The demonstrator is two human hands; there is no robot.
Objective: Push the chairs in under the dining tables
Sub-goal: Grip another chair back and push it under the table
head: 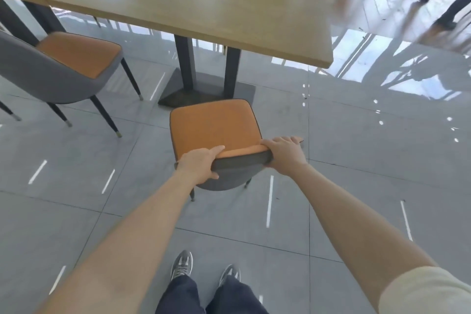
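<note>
A long wooden worktop point(178, 0) fills the upper frame, its dark pedestal base point(204, 89) just beyond an orange-seated chair point(214, 125) at centre, pulled out clear of the edge. A second chair point(66, 66) waits at left. Both hands, left point(198, 163) and right point(283, 153), are closed over the chair's backrest top, placed apart, likely to steer it straight in.

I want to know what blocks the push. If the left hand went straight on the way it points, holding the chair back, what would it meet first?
Beyond the chair it grips, the left hand points toward the table's dark pedestal base. The seat front would probably reach it first, though depth is unclear.
</note>
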